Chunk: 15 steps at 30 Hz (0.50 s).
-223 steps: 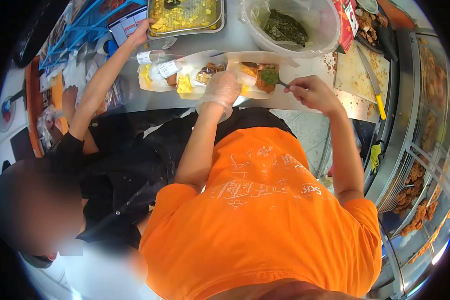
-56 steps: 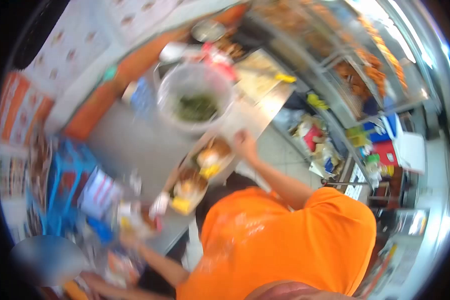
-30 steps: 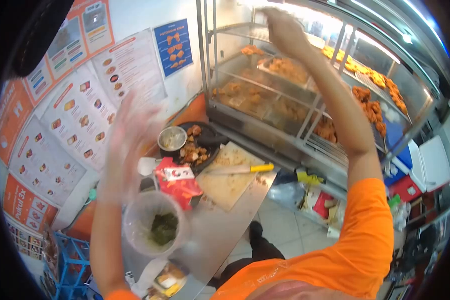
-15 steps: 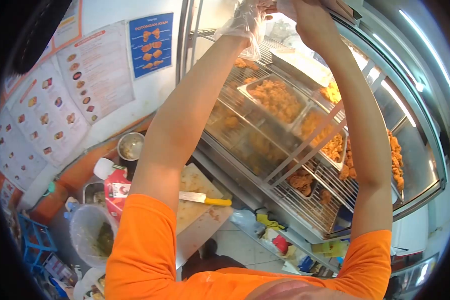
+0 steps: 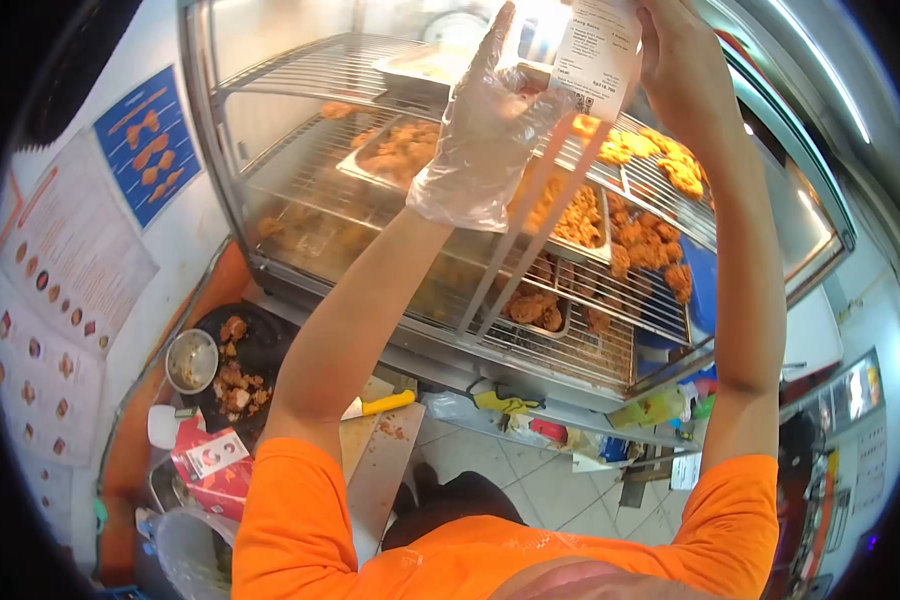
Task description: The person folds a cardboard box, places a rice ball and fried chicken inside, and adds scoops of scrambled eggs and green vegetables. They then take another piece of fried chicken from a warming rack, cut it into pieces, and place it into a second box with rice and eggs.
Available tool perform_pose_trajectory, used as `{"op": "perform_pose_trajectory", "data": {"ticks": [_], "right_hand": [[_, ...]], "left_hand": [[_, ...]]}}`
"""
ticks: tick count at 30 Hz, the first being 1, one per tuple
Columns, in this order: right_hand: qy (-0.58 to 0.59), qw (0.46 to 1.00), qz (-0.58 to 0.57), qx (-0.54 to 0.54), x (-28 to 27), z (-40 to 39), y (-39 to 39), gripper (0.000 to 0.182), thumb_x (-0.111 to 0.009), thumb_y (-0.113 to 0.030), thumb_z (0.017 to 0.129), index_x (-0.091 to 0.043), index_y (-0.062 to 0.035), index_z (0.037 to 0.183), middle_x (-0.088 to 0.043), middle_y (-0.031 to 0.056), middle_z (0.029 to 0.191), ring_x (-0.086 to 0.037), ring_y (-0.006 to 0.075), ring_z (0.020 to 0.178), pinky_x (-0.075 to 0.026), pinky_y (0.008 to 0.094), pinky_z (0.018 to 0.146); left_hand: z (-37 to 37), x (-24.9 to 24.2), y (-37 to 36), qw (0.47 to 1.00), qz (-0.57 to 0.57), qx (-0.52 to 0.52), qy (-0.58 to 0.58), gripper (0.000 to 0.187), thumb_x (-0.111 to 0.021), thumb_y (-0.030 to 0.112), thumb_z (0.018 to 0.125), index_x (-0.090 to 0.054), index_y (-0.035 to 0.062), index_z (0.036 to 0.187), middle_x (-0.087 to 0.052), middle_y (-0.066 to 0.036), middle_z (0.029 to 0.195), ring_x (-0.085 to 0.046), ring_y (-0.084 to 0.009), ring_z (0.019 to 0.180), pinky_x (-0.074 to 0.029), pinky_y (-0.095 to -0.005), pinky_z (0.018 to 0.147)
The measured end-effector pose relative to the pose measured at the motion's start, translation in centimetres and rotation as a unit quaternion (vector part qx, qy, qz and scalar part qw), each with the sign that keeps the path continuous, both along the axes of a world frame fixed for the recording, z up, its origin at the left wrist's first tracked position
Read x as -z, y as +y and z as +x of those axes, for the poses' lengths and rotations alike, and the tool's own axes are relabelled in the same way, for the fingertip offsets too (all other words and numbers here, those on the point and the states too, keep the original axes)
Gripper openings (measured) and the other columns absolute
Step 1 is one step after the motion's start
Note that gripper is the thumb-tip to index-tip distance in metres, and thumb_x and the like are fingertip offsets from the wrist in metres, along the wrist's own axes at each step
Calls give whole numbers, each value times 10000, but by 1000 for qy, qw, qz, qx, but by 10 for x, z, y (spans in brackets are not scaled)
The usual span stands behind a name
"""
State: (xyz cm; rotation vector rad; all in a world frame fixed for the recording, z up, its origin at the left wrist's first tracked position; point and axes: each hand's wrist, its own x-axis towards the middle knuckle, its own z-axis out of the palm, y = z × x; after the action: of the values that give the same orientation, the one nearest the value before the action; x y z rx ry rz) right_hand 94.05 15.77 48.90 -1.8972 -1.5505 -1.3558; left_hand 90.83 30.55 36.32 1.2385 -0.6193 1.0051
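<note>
My left hand (image 5: 485,135), in a clear plastic glove, is raised before the glass food display cabinet (image 5: 220,110). One finger points up and the hand is open, its glove edge close to the lower part of a printed receipt (image 5: 598,55). My right hand (image 5: 675,55), bare, pinches the receipt at its right side near the top of the view. Behind both hands, fried chicken (image 5: 575,210) fills metal trays on the wire racks. More fried pieces (image 5: 645,240) lie directly on a rack to the right.
A yellow-handled knife (image 5: 385,403) lies on the cutting board (image 5: 365,435) at lower left. Beside it are a red pouch (image 5: 210,465), a metal bowl (image 5: 191,361) and a dark tray with chicken scraps (image 5: 240,385). Posters (image 5: 142,145) cover the left wall.
The view has swung to the right. Both hands have come lower into view, and the receipt now shows clearly in my right hand. My left hand's raised finger is now visible.
</note>
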Motion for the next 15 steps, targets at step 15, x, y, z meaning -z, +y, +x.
{"op": "perform_pose_trajectory", "data": {"ticks": [15], "right_hand": [[-26,998,38,52,3,67,-140,336,-490,5,924,-576,17,1249,-644,218,1123,-593,361,1066,-427,416,965]], "left_hand": [[48,2,-121,993,83,-52,58,858,-697,-35,882,-181,32,1564,-675,-48,895,-655,-116,931,-531,-292,916]]}}
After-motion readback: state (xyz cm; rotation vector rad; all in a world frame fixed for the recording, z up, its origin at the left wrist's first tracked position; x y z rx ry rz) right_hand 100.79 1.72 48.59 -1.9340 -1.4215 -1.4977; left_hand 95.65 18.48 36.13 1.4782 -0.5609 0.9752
